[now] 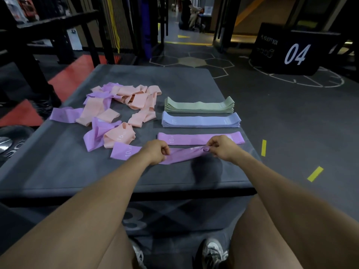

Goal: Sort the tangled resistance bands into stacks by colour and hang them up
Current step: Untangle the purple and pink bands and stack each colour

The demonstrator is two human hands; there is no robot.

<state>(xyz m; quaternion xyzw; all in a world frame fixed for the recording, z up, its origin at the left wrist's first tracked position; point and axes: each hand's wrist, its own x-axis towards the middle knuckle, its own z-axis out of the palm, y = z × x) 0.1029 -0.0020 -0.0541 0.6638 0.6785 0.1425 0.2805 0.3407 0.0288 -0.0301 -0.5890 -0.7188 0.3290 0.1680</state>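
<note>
Green stack (199,108) and blue stack (201,120) done, far right. Purple stack (201,138) just started. Left hand (155,151) and right hand (221,147) pinch twisted purple band (184,155), near edge. Peach-purple tangle (120,105) remains, left; nothing hung.

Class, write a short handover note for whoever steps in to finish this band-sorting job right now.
Left hand and right hand each grip an end of a twisted purple band above the mat.
Done: green stack, blue stack, and one flat purple band starting a third stack.
Left: untangle the pink and purple pile, stack by colour, hang everything up.
</note>
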